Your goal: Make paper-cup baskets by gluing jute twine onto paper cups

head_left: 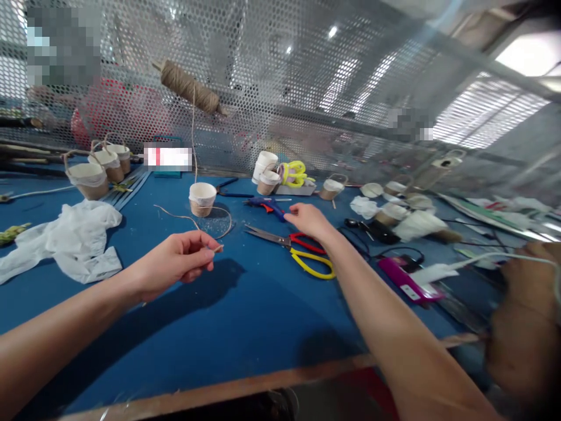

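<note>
My left hand (182, 260) pinches the end of a jute twine strand (193, 221) above the blue table (245, 316). The strand loops on the table and rises to a twine spool (189, 88) hung on the mesh wall. A small paper cup (202, 199) wrapped in twine stands just behind the loop. My right hand (307, 219) reaches forward with curled fingers, touching a blue glue gun (268, 204). I cannot see whether it grips the gun. Scissors with red and yellow handles (302, 251) lie just below that hand.
A crumpled white plastic bag (70, 240) lies at left, with finished cup baskets (90, 178) behind it. Cups, yellow-handled scissors (294, 173), a magenta tool (405, 280) and cables crowd the right. A perforated mesh panel (280, 88) walls the back; another person sits behind it.
</note>
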The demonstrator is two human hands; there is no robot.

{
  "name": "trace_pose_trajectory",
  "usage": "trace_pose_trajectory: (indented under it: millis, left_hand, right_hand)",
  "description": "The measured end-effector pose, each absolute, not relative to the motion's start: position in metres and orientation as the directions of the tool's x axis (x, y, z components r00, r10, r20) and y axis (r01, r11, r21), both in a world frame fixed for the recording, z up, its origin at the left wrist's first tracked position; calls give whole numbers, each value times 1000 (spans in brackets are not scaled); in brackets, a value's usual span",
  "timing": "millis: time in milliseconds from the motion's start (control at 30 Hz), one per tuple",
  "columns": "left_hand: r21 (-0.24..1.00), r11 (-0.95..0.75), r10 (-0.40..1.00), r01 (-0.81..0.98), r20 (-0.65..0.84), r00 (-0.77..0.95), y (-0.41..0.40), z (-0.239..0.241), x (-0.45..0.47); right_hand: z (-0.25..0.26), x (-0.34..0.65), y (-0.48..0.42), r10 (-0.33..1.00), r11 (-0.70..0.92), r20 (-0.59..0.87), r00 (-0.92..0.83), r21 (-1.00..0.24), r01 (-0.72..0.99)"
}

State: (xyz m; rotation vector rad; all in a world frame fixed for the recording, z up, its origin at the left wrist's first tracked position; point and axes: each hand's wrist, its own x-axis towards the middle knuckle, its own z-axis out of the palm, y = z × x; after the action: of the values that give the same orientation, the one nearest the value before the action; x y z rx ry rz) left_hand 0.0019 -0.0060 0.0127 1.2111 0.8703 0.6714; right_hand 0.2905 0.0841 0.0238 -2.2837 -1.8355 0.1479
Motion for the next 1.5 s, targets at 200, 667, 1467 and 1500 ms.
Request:
trace_pose_trajectory:
  millis: [200, 667, 1467, 1500]
  left_hand:
    - [966, 258, 843, -23, -213, 495, -6, 14, 4]
    - [880, 410, 807, -238, -229, 545, 0, 15, 0]
    - [843, 374, 891, -386, -211, 403, -1, 15, 4]
    - [842, 374, 891, -390, -209, 403, -1, 15, 4]
  right_hand:
    - [-9, 280, 125, 971, -240, -59, 233, -175, 955]
    - [37, 253, 35, 999, 32, 50, 16, -823, 568]
    - [16, 220, -20, 837, 500, 485, -252, -492, 713]
    - [16, 221, -19, 827, 509, 500, -257, -471, 721]
